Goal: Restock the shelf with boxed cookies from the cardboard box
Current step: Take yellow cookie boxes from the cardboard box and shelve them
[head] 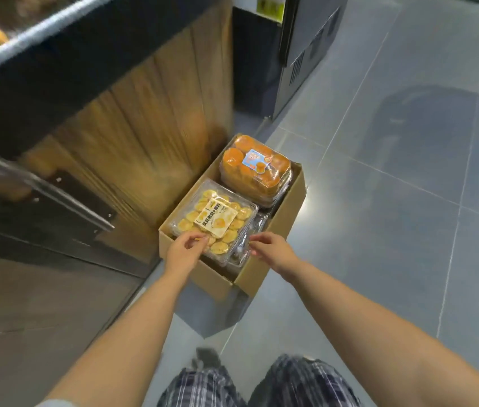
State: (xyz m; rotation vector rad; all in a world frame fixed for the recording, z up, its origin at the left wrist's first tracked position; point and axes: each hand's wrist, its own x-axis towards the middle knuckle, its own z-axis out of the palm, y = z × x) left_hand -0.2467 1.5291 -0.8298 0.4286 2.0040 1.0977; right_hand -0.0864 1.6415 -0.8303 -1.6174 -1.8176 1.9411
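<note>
Left hand (184, 250) pinches the near edge of the cookie pack (213, 221) in the box (264, 268) at frame centre, right hand (270, 250) loosely spread just beside its right edge, open floor (408, 230) to the right.

We have 1 view only, from a wide-angle camera worn on the person's head, so no second view shares its field. It looks forward and steeply down, past 2 bare forearms and checked trousers at the bottom edge, onto the grey tiled floor (394, 201). The open brown cardboard box (279, 227) sits near the centre, within arm's reach. The wood-fronted display shelf (144, 118) fills the blurred left side.
</note>
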